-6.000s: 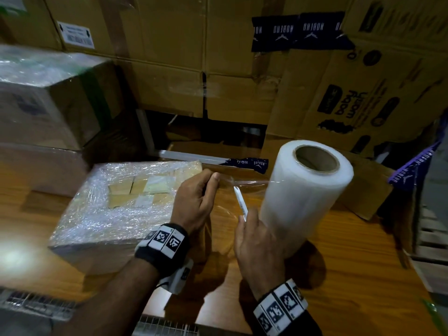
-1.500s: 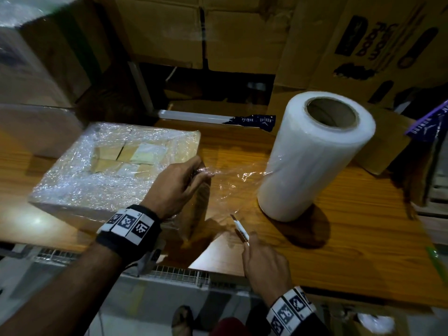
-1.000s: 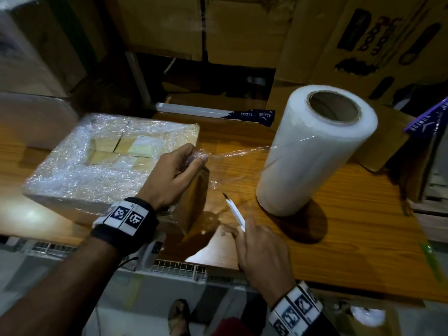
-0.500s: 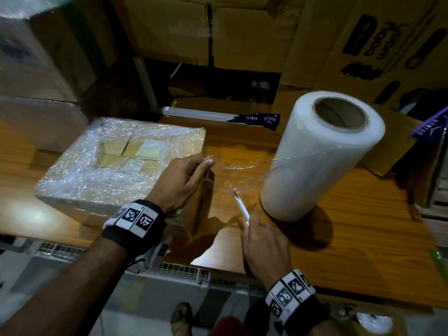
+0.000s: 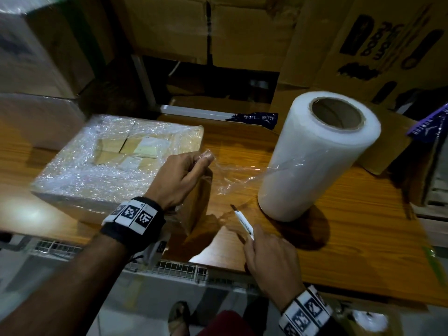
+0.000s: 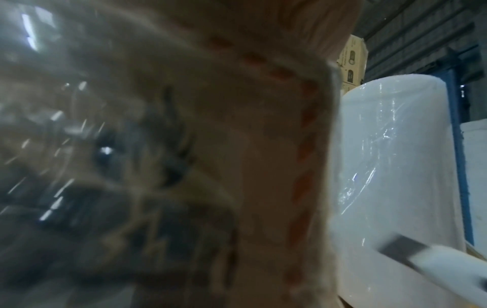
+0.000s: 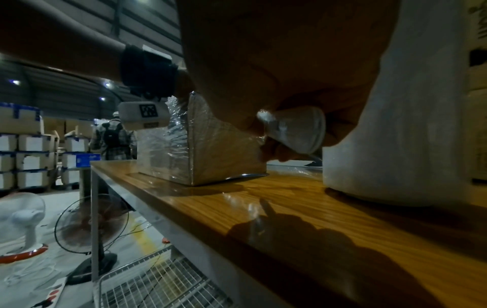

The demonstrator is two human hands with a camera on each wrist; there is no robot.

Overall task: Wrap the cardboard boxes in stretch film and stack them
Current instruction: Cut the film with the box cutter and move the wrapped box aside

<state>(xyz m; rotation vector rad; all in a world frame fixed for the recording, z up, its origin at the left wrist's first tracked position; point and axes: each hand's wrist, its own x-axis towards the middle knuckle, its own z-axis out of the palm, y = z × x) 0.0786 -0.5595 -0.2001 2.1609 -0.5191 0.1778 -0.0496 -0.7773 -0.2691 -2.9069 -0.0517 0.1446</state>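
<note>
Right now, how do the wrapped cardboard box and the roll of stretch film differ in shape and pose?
The wrapped cardboard box is flat and rectangular and lies low on the table; the roll of stretch film is a cylinder standing upright. The left hand pinches film at the box's corner; no hand touches the roll. Both stand on the table, joined by a stretched film sheet.

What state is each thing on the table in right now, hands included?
Cardboard box: wrapped in film, flat on the table.
Film roll: upright, a film sheet stretched to the box.
Left hand: pinches the film at the box corner.
Right hand: holds a cutter, tip at the film's lower edge.
</note>
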